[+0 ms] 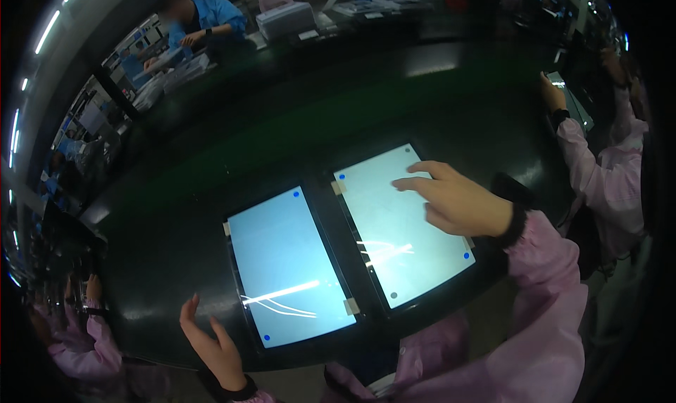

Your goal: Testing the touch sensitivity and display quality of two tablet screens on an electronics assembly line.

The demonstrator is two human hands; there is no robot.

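Two lit flat screens lie side by side on a dark table. My right hand (461, 199) is over the right screen (384, 220), fingers stretched toward its upper part; whether a fingertip touches the glass I cannot tell. That screen glows pale greenish white, with blue and dark dots at its corners. The left screen (282, 255) glows light blue and carries blue dots at two opposite corners. Beside its lower left edge, my left hand (215, 347) is held with fingers apart and nothing in it. Small beige tape tabs stick to the screens' edges.
The dark table (282, 135) stretches away to the far side, where a person in blue (215, 16) works beside stacked flat items (287, 21). At right, a co-worker in a pink sleeve (591, 156) holds a dark flat panel (574, 104). Another pink-sleeved person (91, 343) is at left.
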